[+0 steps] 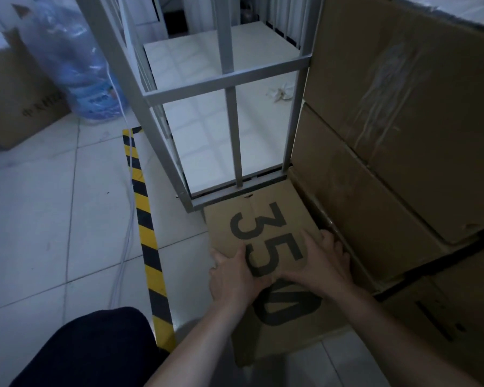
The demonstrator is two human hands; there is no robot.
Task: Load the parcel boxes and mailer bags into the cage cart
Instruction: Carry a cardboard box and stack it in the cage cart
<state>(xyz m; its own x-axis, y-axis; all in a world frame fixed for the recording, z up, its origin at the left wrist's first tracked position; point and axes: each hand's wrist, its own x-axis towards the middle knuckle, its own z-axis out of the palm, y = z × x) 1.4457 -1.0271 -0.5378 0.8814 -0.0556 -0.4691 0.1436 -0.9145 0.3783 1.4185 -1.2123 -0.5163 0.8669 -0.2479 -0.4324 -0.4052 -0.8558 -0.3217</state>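
A brown parcel box (pixel 266 219) printed with a big black "350" lies on the floor, its far end against the base of the grey metal cage cart (pixel 227 76). My left hand (pixel 232 277) grips the box's left edge, thumb on top. My right hand (pixel 324 261) lies on the top face near the right edge, fingers spread and reaching over the side. The cart's white floor panel holds only a small crumpled scrap of paper (pixel 280 92).
Tall stacked cardboard cartons (pixel 403 135) wall off the right side. A yellow-black hazard stripe (pixel 146 227) runs along the tiled floor left of the cart, with white cables beside it. A clear plastic bag (pixel 78 65) and another carton (pixel 14 101) stand at the far left. My dark-clothed knee (pixel 95 350) is at the bottom left.
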